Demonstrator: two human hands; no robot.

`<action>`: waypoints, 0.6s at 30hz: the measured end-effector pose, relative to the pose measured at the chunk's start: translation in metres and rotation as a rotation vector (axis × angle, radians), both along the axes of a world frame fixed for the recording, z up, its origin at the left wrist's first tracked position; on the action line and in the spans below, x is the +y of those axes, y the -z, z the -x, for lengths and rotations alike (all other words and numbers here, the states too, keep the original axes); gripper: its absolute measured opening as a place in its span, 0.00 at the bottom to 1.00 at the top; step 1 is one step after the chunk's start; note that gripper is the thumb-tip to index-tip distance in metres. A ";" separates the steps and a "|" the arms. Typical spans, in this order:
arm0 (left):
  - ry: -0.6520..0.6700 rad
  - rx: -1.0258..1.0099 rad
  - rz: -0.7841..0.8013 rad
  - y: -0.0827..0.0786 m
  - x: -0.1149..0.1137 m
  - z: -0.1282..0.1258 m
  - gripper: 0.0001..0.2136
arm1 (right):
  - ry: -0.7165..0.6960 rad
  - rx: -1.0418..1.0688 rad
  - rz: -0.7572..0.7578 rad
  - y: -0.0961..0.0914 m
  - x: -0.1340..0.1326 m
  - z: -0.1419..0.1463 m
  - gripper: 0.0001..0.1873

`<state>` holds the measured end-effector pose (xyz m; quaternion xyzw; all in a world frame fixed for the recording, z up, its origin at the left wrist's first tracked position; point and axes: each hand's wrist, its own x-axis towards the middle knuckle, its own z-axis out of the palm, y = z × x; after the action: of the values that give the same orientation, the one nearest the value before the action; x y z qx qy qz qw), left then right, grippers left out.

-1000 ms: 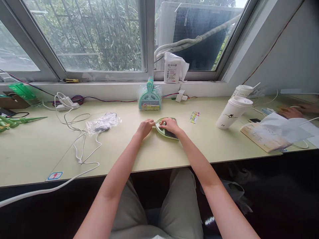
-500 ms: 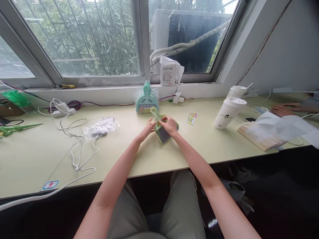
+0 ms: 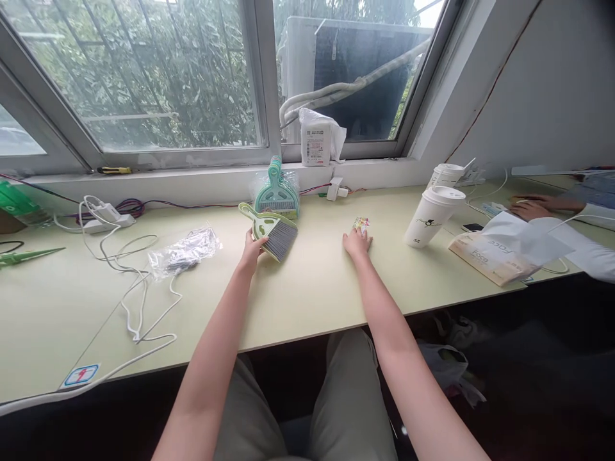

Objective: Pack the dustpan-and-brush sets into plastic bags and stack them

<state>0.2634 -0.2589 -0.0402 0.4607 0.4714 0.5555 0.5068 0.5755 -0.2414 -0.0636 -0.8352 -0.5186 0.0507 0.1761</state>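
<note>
My left hand (image 3: 250, 251) is closed around a small light-green dustpan (image 3: 260, 224) with a brush (image 3: 281, 239) nested in it. The set is tilted, its handle toward the upper left and the grey bristles facing right. My right hand (image 3: 357, 243) reaches over a small colourful printed card (image 3: 362, 223) lying on the table. Its fingers look spread, with the fingertips at the card's near part, which they partly cover. Behind the green set, a stack of teal dustpan-and-brush sets (image 3: 277, 192) in clear plastic leans against the wall under the window.
White cups (image 3: 435, 214) and a tissue pack (image 3: 494, 250) stand at the right, with another person's hands (image 3: 531, 208) beyond. On the left lie a clear plastic bag (image 3: 185, 251), white cables (image 3: 129, 282) and a power strip (image 3: 108, 221). The table (image 3: 298, 307) has its edge above my knees.
My right hand has let go of the green dustpan set and moved right to the printed card. My left hand has carried the set leftward and slightly tilted it. The view has shifted slightly.
</note>
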 end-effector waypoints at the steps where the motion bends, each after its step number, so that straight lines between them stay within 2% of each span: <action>1: -0.021 -0.012 0.015 0.001 0.002 0.002 0.28 | -0.056 -0.016 0.009 -0.001 -0.001 0.008 0.26; 4: -0.066 -0.023 0.036 0.005 0.006 0.006 0.29 | -0.254 -0.036 0.022 -0.007 -0.004 0.037 0.22; 7: -0.089 -0.018 0.017 0.007 0.010 0.010 0.29 | -0.381 -0.018 0.032 -0.014 -0.004 0.057 0.19; 10: -0.133 0.006 0.021 0.009 0.013 0.014 0.30 | -0.334 -0.057 0.008 -0.016 -0.004 0.060 0.15; 12: -0.175 0.028 0.023 0.010 0.015 0.016 0.31 | -0.244 -0.092 -0.090 -0.014 -0.005 0.058 0.15; 14: -0.201 0.036 0.019 0.011 0.017 0.016 0.32 | -0.216 -0.075 -0.197 -0.010 -0.006 0.059 0.16; 16: -0.210 0.026 0.022 0.013 0.019 0.017 0.32 | -0.266 -0.016 -0.211 -0.006 -0.007 0.064 0.17; 18: -0.214 0.019 0.026 0.014 0.021 0.017 0.32 | -0.382 0.043 -0.161 -0.003 -0.009 0.071 0.18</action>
<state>0.2467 -0.2379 -0.0538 0.4065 0.5300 0.5956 0.4462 0.5044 -0.2501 -0.0608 -0.7036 -0.6661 0.0596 0.2404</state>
